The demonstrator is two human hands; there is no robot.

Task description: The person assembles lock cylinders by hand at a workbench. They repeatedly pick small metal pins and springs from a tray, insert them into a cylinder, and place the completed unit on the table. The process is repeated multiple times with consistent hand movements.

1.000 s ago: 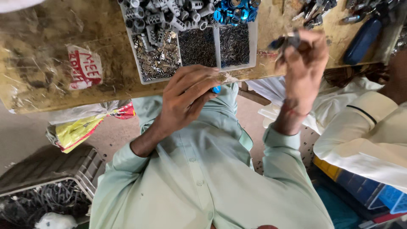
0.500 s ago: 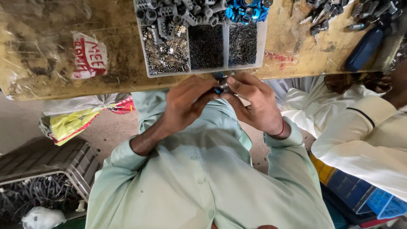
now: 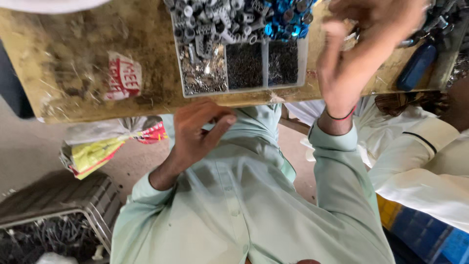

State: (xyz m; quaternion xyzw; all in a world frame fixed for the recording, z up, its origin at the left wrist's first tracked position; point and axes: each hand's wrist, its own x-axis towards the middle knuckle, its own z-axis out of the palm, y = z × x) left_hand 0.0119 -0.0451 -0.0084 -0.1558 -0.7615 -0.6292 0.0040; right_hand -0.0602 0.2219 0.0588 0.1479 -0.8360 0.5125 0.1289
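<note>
1. Left hand (image 3: 198, 129) is seen at the near edge of the counter (image 3: 73, 63), just below the clear compartment tray (image 3: 181, 73). Fingers are curled inward, thumb stretched toward the fingertips; whether a small part is pinched inside cannot be told.
2. Right hand (image 3: 364, 44) is raised over the counter's right side, blurred. Fingers are bent loosely; what is gripped, if anything, cannot be told. A dark band (image 3: 340, 117) is worn at the wrist.
3. The tray is set on the counter, between the two hands. Three front compartments are filled with small metal parts: shiny silver pieces (image 3: 202, 73) on the left, fine dark pieces (image 3: 244, 66) in the middle and on the right.
4. Behind those, grey cylindrical parts (image 3: 210, 19) are heaped, with bright blue parts (image 3: 288, 17) beside them on the right.
5. A red-and-white torn label (image 3: 123, 77) is stuck on the counter, well left of the tray.
6. A dark blue tool handle (image 3: 415, 68) is lying at the counter's right end, near the right hand.
7. Another person's white sleeve (image 3: 420, 161) is seen at the right.
8. A grey crate (image 3: 53, 195) and a yellow-and-red bag (image 3: 97, 154) are seen on the floor (image 3: 29, 146) at the left.
</note>
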